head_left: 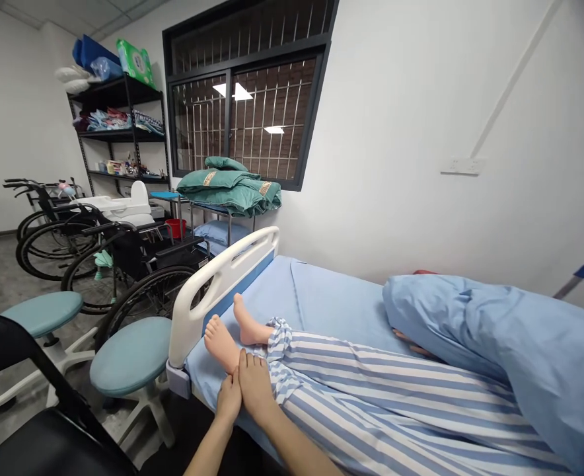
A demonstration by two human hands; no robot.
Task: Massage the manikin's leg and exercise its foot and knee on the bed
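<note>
Nearer foot hides its ankle under both hands (whether gripping, I cannot tell).

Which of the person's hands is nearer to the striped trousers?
Right. The right hand lies close beside the lower cuff of the striped trousers; the left hand is farther off, on the footboard side.

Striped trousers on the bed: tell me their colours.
The trousers are blue and white, best seen in the head view.
</note>
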